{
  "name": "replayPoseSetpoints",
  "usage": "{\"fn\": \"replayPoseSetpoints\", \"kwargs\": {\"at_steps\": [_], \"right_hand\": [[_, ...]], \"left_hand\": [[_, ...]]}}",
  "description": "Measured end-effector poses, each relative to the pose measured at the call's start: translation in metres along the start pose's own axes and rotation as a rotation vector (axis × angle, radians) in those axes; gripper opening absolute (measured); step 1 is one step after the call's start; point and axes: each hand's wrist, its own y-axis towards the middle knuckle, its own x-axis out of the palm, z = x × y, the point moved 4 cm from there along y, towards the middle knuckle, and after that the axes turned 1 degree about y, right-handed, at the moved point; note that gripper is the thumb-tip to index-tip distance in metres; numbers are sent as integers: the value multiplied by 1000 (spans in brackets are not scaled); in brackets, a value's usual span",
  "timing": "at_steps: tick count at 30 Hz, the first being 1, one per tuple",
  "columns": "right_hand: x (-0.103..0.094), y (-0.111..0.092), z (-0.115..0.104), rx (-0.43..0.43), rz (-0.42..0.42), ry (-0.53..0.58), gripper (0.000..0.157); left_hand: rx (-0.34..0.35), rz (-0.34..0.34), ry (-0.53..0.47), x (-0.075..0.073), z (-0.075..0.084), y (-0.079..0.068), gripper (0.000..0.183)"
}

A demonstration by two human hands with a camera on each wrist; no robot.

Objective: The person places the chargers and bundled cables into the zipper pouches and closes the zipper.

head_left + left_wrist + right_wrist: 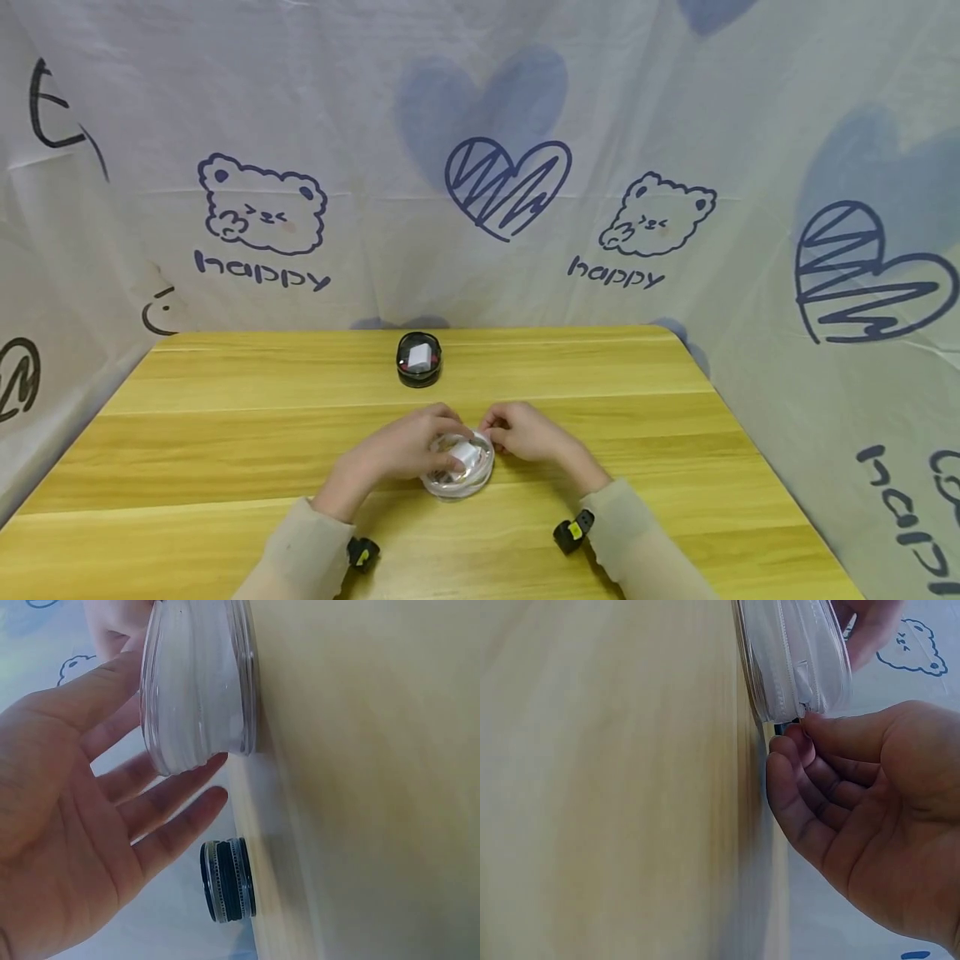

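A round clear zip case (459,488) with white trim sits on the table between the two hands. A white block (466,454) shows through its transparent lid. My left hand (405,442) holds the case from the left, thumb over the lid and fingers along the far side. In the left wrist view, the case's pale side wall (199,690) stands in front of several fingertips. At the case's right end, my right hand (528,432) pinches the zipper pull (804,707) between thumb and index finger. The zipper (787,652) runs along the side wall.
A similar black zip case (418,377) with a white block inside stands farther back on the wooden table (225,450). Behind the table hangs a pale cloth (360,100) printed with hearts and bears. Each wrist wears a black camera band.
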Motion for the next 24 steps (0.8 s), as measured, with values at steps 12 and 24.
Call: {"fn": "replayPoseSetpoints", "kwargs": {"at_steps": [12, 24], "right_hand": [[-1, -1, 2, -9, -15, -17, 12], [-10, -8, 8, 39, -96, 6, 13]], "left_hand": [[16, -25, 36, 5, 5, 0, 43], [-28, -15, 53, 7, 6, 0, 43]]}}
